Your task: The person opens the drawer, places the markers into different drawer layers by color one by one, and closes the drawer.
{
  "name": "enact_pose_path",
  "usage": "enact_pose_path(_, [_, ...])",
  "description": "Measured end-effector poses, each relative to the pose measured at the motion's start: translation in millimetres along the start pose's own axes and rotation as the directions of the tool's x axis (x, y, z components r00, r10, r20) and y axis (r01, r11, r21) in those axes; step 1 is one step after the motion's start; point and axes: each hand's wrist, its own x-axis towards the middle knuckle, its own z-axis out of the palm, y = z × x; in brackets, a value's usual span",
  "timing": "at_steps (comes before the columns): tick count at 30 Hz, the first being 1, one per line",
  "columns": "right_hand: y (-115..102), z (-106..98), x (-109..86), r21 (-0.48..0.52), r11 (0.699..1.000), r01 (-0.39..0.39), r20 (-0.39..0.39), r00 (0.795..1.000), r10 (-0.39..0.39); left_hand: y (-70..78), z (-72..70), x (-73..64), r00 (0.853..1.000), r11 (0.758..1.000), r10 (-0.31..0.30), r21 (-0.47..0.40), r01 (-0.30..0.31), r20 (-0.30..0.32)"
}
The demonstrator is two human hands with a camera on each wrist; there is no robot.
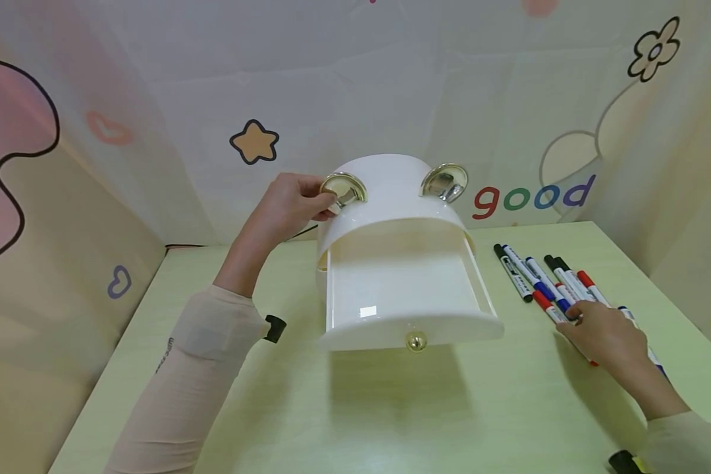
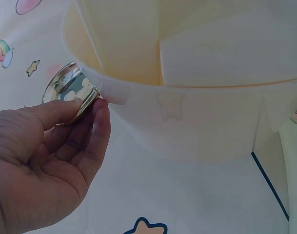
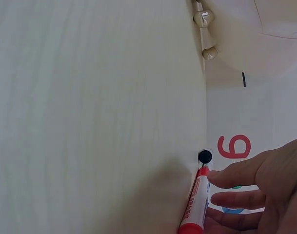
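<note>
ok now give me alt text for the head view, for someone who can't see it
A person's left grip pinches a gold disc on a white drawer box, its drawer pulled open. Their right grip is over red, blue and black marker pens on a pale tabletop.

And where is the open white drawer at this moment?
In the head view, the drawer sticks out from the white case near the centre, with the markers on the table to its right.
</note>
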Motion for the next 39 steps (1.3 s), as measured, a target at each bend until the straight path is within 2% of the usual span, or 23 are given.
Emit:
enact_pose_path(7, [-2.7, 2.7, 0.3, 0.015, 1.0, -0.022, 0.015, 1.0, 0.022, 0.4, -0.2, -0.9, 1.0, 1.0, 0.001, 0.002, -0.001, 0.0])
enact_pose_path(17, [0.8, 8.8, 1.9, 0.008, 1.0, 0.004, 0.01, 1.0, -0.004, 1.5, 1.1, -2.5, 1.0, 1.0, 0.001, 0.014, -0.001, -0.005])
enact_pose_path(26, [-0.4, 7.7, 2.0, -0.012, 0.999, 0.037, 0.002, 0.999, -0.037, 2.9, 1.0, -2.1, 1.0, 1.0, -0.004, -0.004, 0.004, -0.006])
enact_pose_path(39, [-5.9, -4.1, -6.9, -0.046, 0.999, 0.017, -0.018, 1.0, -0.018, 2.9, 1.3, -1.5, 1.0, 1.0, -0.008, 0.01, 0.008, -0.013])
